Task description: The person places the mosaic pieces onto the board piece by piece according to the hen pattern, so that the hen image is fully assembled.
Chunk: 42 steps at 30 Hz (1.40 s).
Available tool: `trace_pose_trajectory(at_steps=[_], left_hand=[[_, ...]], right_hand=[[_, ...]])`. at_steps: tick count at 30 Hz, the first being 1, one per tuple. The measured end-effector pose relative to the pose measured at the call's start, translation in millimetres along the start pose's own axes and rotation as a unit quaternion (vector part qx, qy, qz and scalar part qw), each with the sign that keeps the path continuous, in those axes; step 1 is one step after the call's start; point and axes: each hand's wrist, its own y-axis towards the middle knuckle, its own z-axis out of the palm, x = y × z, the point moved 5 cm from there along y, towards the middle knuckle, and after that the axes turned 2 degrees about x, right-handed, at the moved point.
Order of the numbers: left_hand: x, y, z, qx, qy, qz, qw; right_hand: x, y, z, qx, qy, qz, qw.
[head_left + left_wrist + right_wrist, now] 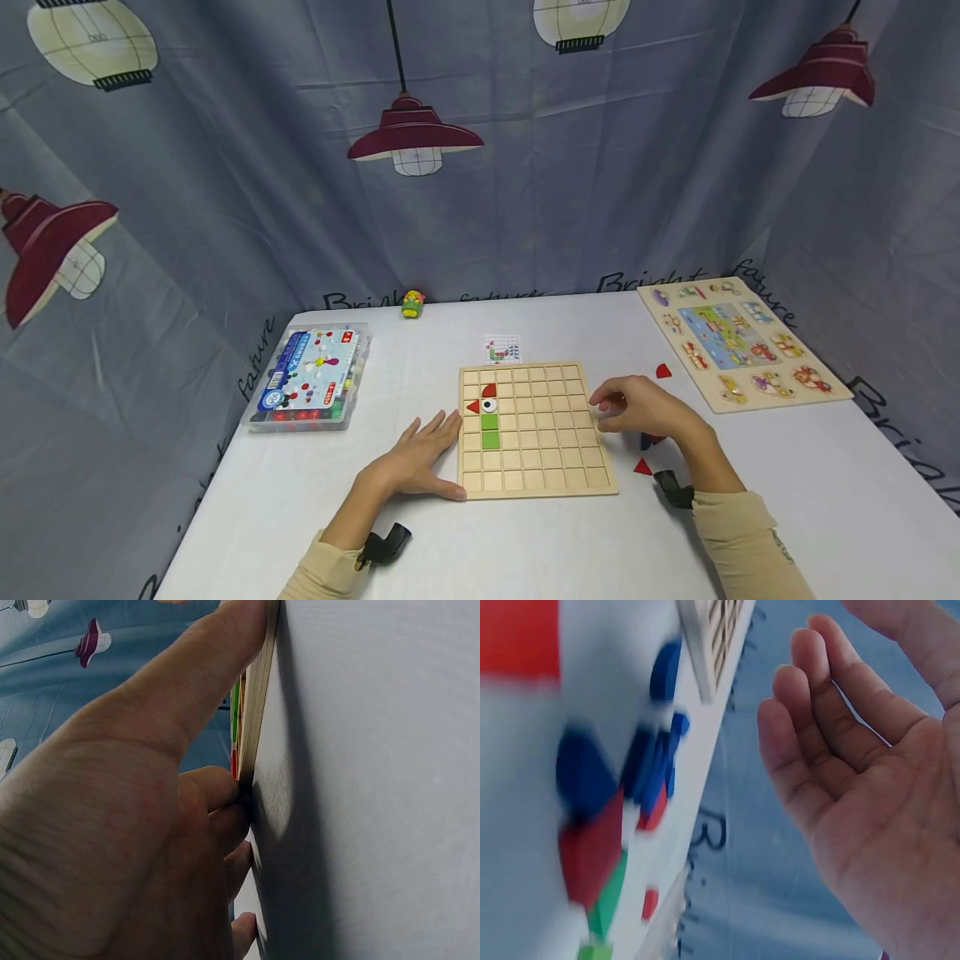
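A wooden grid board (551,433) lies on the table between the hands. In its left columns sit a red curved piece (489,390), a red triangle (473,407), a round eye piece (489,406) and two green squares (490,431). My left hand (420,458) is spread beside the board, thumb at its near left corner and fingertips along its left edge. In the left wrist view the thumb (202,671) lies against the board's side. My right hand (645,408) hovers at the board's right edge, fingers loosely bent and nothing visible between them. The right wrist view shows its fingers (810,727) curved.
Loose blue pieces (656,761), a green piece (609,900) and red pieces lie under and around the right hand. A small pattern card (502,349) is behind the board. A clear plastic case (307,375) stands left, a toy figure (412,304) at the back, a picture puzzle (742,342) right.
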Motion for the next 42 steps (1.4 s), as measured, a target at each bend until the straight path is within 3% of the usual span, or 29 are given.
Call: trace_pose_trajectory(at_steps=[10, 20, 28, 42], left_hand=[[-1.3, -1.3, -1.0, 0.005, 0.004, -0.004, 1.0000], [-1.8, -1.6, -0.7, 0.006, -0.004, -0.003, 1.0000], [-1.6, 0.3, -1.6, 0.003, -0.005, -0.004, 1.0000], [-2.8, -2.0, -2.2, -0.002, -0.010, 0.000, 1.0000]], right_hand=[[-37, -30.4, -18, -0.029, -0.021, 0.054, 0.9979], [-79, -51.4, -38, -0.032, -0.008, 0.101, 0.9943], [-99, -54.1, -43, -0.002, 0.002, 0.125, 0.9921], [-111, -54.4, -38, 0.004, 0.025, 0.146, 0.9890]])
